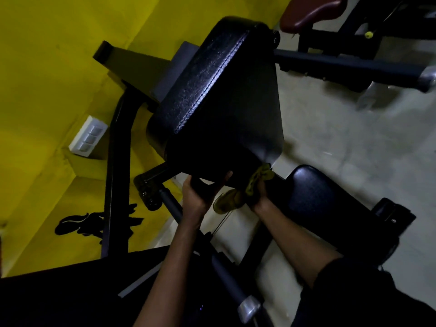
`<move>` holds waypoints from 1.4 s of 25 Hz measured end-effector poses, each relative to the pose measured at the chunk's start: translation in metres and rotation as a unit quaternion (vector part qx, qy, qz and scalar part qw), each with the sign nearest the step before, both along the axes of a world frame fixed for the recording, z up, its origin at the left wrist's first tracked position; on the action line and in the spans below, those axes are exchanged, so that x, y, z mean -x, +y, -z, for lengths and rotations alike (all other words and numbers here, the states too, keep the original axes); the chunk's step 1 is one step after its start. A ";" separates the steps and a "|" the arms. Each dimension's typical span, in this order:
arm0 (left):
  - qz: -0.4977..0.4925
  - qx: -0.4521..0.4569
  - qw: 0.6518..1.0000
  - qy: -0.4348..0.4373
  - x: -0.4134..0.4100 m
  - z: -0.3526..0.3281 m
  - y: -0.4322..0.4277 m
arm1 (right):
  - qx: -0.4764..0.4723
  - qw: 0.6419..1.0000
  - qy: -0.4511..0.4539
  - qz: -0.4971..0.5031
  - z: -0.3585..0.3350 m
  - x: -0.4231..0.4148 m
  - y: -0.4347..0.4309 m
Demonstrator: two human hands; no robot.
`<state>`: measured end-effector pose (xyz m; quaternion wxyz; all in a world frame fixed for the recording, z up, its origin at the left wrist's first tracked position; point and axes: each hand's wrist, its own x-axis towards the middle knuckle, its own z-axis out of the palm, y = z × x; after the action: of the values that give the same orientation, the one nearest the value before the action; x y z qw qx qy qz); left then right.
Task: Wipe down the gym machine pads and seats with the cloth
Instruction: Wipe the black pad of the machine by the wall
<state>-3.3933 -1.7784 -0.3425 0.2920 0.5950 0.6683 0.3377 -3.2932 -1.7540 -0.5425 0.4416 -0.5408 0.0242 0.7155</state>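
While my left hand (pixel 198 199) grips the black vinyl pad (pixel 219 102) by its edge, my right hand (pixel 258 197) bunches a yellow-green cloth (pixel 257 178) against it.

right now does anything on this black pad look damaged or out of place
Nothing clearly wrong. The black pad looks whole; its side panel is crinkled beside the seam, perhaps wear or just grain. The cloth is in the right hand.

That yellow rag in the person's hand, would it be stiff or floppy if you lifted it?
Probably floppy: the cloth bunches in the right hand and a loose end hangs beside it. Likely light, since one hand holds it up at the edge of the pad.
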 end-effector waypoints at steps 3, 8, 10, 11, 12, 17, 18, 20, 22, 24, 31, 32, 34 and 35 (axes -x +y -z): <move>-0.007 -0.028 0.999 -0.030 0.000 0.011 -0.001 | -0.017 0.998 0.037 -0.044 0.040 -0.005 0.007; -0.049 -0.062 0.997 0.003 -0.012 0.013 -0.004 | -0.049 0.997 -0.047 0.031 -0.006 -0.006 -0.006; -0.043 -0.081 0.995 0.039 -0.016 0.014 -0.008 | -0.130 0.986 -0.102 0.021 -0.025 -0.010 -0.016; -0.052 -0.075 0.994 0.063 -0.019 0.012 -0.011 | -0.157 0.976 -0.151 0.011 -0.029 -0.015 -0.017; -0.052 -0.039 0.994 0.089 -0.023 0.009 -0.014 | -0.182 0.964 -0.193 0.012 -0.039 -0.022 -0.012; -0.063 0.078 0.958 0.267 -0.064 -0.031 -0.035 | -0.264 0.905 -0.332 0.027 -0.101 -0.058 0.021; -0.050 0.050 0.943 0.326 -0.076 -0.044 -0.038 | -0.287 0.890 -0.354 0.027 -0.111 -0.063 0.024; -0.061 -0.033 0.953 0.294 -0.097 -0.070 -0.039 | -0.318 0.864 -0.390 0.007 -0.122 -0.069 0.025; -0.026 -0.146 0.932 0.332 -0.103 -0.089 -0.030 | -0.312 0.866 -0.390 -0.032 -0.122 -0.074 0.032; -0.003 -0.218 0.894 0.393 -0.104 -0.100 -0.017 | -0.280 0.883 -0.367 -0.082 -0.122 -0.081 0.036; 0.024 -0.227 0.823 0.520 -0.113 -0.133 0.016 | -0.434 0.816 -0.383 0.012 -0.186 -0.112 0.053; 0.028 -0.223 0.824 0.520 -0.112 -0.136 0.018 | -0.445 0.806 -0.389 0.012 -0.184 -0.116 0.059; 0.003 -0.229 0.819 0.526 -0.116 -0.134 0.020 | -0.425 0.813 -0.397 -0.024 -0.165 -0.122 0.072; -0.012 -0.233 0.810 0.537 -0.119 -0.130 0.021 | -0.406 0.822 -0.396 -0.056 -0.155 -0.124 0.077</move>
<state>-3.2745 -1.7575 -0.2127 -0.2652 0.7236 0.6271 0.1133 -3.1695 -1.6772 -0.3871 0.5518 -0.5497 -0.4756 0.4088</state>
